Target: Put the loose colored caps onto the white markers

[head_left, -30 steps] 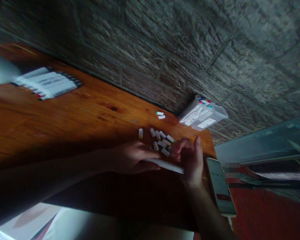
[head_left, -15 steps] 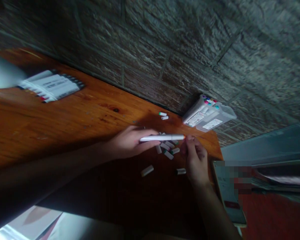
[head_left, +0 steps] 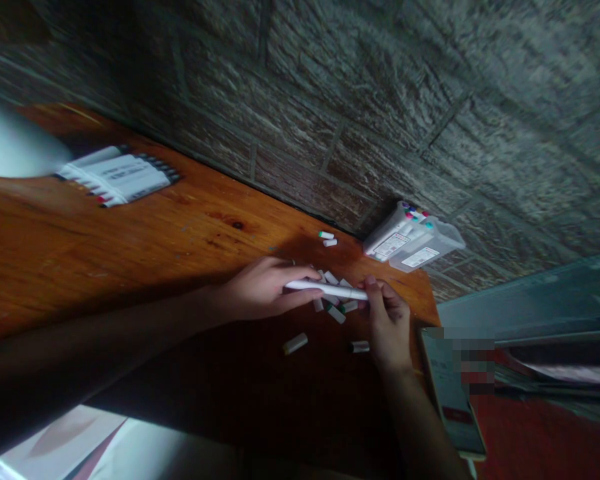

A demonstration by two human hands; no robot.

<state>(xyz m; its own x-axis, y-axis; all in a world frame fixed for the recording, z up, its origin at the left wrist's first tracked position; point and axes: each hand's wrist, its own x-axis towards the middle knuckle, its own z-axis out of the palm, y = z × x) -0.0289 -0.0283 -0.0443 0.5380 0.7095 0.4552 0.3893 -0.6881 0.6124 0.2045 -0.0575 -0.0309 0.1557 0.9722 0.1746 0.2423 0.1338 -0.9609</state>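
Observation:
A white marker (head_left: 330,289) lies nearly level above the wooden table, tilted slightly down to the right. Around its left end my left hand (head_left: 267,288) is closed, with the thumb and fingers on either side of the barrel. My right hand (head_left: 386,313) pinches the marker's right end, so that tip is hidden. Beneath and behind the marker is a pile of small white caps (head_left: 336,314), some with green ends. Nearer to me lie one loose cap (head_left: 295,344) and another with a dark end (head_left: 360,347).
Two clear plastic cases (head_left: 414,248) with coloured markers stand by the stone wall. Two small caps (head_left: 326,235) lie left of them. A row of markers (head_left: 125,175) rests at the left beside a white rounded object (head_left: 17,147). A phone (head_left: 453,393) is at the right.
My right hand has moved onto the marker's right end and covers its orange tip, which showed before. The marker now tilts down to the right. The view has shifted slightly.

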